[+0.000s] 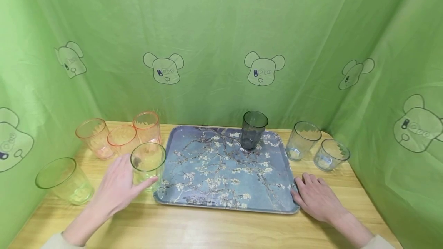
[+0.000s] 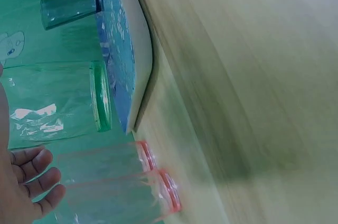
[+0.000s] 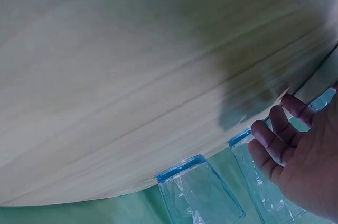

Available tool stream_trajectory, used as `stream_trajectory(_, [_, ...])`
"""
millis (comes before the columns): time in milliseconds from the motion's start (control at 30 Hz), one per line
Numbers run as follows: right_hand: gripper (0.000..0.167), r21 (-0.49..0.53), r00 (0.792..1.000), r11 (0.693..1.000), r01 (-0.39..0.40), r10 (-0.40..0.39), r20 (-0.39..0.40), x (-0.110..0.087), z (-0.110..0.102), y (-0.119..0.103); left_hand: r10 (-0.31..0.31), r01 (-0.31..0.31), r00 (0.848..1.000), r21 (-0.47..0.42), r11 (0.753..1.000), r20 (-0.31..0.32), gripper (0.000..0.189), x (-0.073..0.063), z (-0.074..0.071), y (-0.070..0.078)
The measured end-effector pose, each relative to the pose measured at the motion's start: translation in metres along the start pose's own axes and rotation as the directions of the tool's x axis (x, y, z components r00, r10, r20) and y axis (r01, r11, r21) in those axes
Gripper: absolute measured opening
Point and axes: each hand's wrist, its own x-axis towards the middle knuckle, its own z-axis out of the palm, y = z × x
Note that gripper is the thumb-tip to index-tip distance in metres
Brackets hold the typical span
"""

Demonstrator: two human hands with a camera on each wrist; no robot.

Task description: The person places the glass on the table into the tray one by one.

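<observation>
Green cup [image 1: 154,166] is held up by the tray's [image 1: 214,156] left edge in the head view; the left hand [image 1: 117,185] grips it, thumb in front. From the left wrist, red cups [image 2: 111,197] stand past the tray's left end, so best lift high enough to miss them. From the right wrist, the right hand [image 3: 306,160] lies loose by the tray, gripping nothing.
</observation>
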Motion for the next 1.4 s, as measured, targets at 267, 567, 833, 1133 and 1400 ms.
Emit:
stream_trajectory(267, [0.027, 0.008, 1.0, 1.0, 0.0, 0.0, 0.003, -0.001, 0.002, 0.001, 0.078, -0.079, 0.997, 0.035, 0.996, 0.01, 0.095, 0.012, 0.005, 0.016])
stream_trajectory(567, [0.027, 0.008, 1.0, 1.0, 0.0, 0.0, 0.01, 0.0, 0.003, 0.0, 0.165, -0.166, 0.986, 0.077, 0.983, 0.027, 0.086, 0.022, 0.013, 0.032])
stream_trajectory(833, [0.027, 0.009, 1.0, 1.0, -0.005, 0.005, 0.006, -0.001, 0.005, 0.0, 0.255, -0.256, 0.967, 0.066, 0.965, 0.021, 0.082, 0.028, 0.022, 0.045])
stream_trajectory(1133, [0.027, 0.016, 1.0, 1.0, -0.011, 0.011, 0.015, 0.0, 0.004, 0.0, 0.305, -0.306, 0.952, 0.066, 0.95, 0.023, 0.086, 0.037, 0.033, 0.063])
stream_trajectory(1400, [0.027, 0.017, 0.999, 1.0, -0.015, 0.014, 0.03, 0.001, 0.002, 0.0, 0.302, -0.304, 0.95, 0.011, 0.953, 0.076, 0.088, 0.045, 0.047, 0.082])
